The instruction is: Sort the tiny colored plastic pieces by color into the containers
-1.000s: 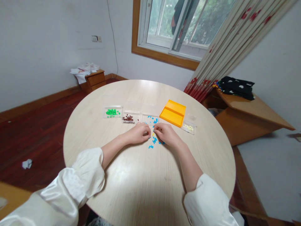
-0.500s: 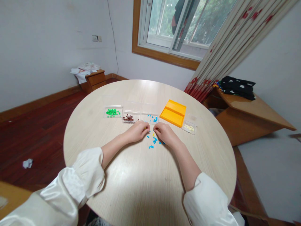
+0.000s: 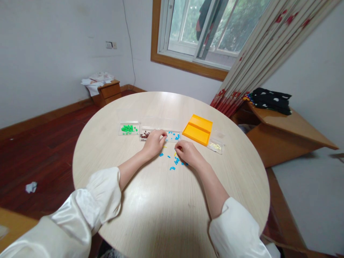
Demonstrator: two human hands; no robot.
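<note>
My left hand (image 3: 155, 142) is closed in a pinch at the front edge of the clear box with blue pieces (image 3: 174, 135), partly covering the box with brown pieces (image 3: 145, 134). Whatever lies between its fingertips is too small to make out. Just above the table, my right hand (image 3: 187, 151) also pinches, thumb against forefinger, its fingertips hiding what they hold. Loose small blue pieces (image 3: 176, 160) lie beneath and in front of it, with a yellow piece (image 3: 175, 154) by its fingers. Another blue piece (image 3: 161, 154) rests below my left hand.
A clear box of green pieces (image 3: 129, 128) stands at the left of the row. To the right are an open yellow-orange case (image 3: 198, 129) and a clear box of pale yellow pieces (image 3: 215, 146). All sit on a round wooden table (image 3: 166, 200).
My left hand has moved up and left, from beside my right hand to the boxes. A blue piece and a yellow piece now show below it. My right hand has barely moved.
</note>
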